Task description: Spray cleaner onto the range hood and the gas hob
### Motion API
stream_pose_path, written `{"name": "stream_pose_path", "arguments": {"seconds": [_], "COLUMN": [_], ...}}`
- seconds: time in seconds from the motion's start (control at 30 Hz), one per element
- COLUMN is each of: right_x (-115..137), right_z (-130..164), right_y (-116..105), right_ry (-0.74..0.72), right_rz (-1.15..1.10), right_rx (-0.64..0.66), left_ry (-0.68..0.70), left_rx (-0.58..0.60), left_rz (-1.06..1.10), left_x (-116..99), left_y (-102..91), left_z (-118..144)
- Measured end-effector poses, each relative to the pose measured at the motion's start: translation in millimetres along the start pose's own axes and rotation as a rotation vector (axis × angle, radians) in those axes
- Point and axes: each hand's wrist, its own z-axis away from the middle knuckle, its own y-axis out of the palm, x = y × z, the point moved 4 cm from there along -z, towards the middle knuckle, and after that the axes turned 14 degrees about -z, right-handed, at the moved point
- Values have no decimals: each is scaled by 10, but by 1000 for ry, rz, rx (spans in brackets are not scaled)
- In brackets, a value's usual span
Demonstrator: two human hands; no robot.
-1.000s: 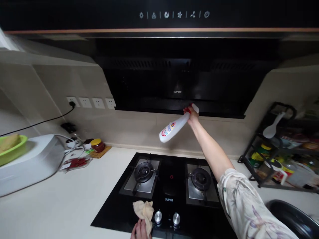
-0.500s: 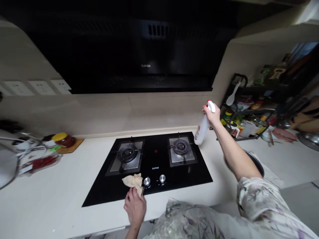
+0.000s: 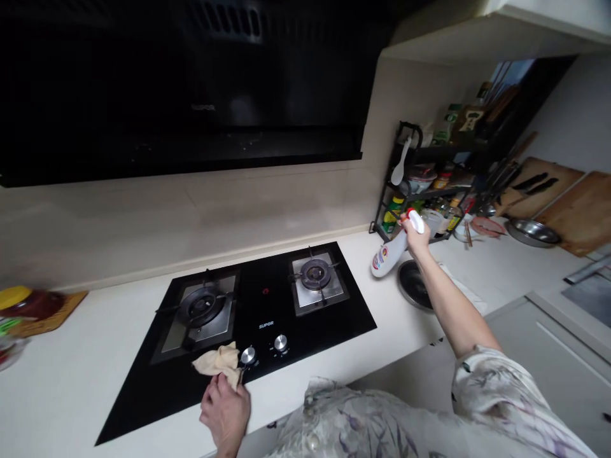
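My right hand (image 3: 416,238) grips a spray bottle (image 3: 389,256) by its neck, just under the red and white trigger head. The bottle is tilted, its base over the white counter to the right of the gas stove (image 3: 267,302). At the stove's front edge, my left hand (image 3: 224,407) is closed on a crumpled cream cloth (image 3: 218,361), which lies on the black glass left of the control knobs (image 3: 248,355). The left fingertips are partly hidden by the cloth. Two burners (image 3: 316,273) stand on the hob with nothing on them.
A black range hood (image 3: 191,83) hangs low over the stove. Right of it stands a spice rack (image 3: 403,159) with bottles, beside a dark pan (image 3: 413,283). Farther right are a steel pan (image 3: 532,233) and cutting boards (image 3: 587,210). A yellow-lidded jar (image 3: 28,303) sits far left.
My view has turned to the right. The spray bottle has swung away from the stove's right edge and is more tilted. My left hand stays on the cloth near the knobs.
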Motion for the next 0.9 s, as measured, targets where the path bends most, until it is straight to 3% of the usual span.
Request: {"name": "stream_pose_path", "arguments": {"seconds": [0.1, 0.3, 0.37, 0.47, 0.6, 0.73, 0.8, 0.9], "right_x": [277, 870, 1012, 1121, 889, 346, 119, -50], "right_z": [-244, -587, -552, -308, 324, 926, 1070, 1115], "right_y": [-230, -731, -759, -549, -41, 293, 401, 590], "right_ry": [-69, -255, -258, -142, 287, 685, 772, 765], "right_rz": [-141, -164, -170, -171, -83, -61, -56, -18], "right_rx": [-96, -88, -39, 123, 408, 511, 519, 557], "left_ry": [-5, -24, -28, -27, -30, -29, -25, -29], "left_rx": [29, 76, 78, 68, 63, 48, 42, 52], "left_rz": [7, 4, 2, -2, -18, -23, -18, -8], "left_x": [11, 58, 56, 37, 27, 25, 16, 0], "left_y": [10, 105, 111, 93, 91, 99, 91, 77], "left_z": [-20, -56, -50, -35, -23, -14, -11, -9]}}
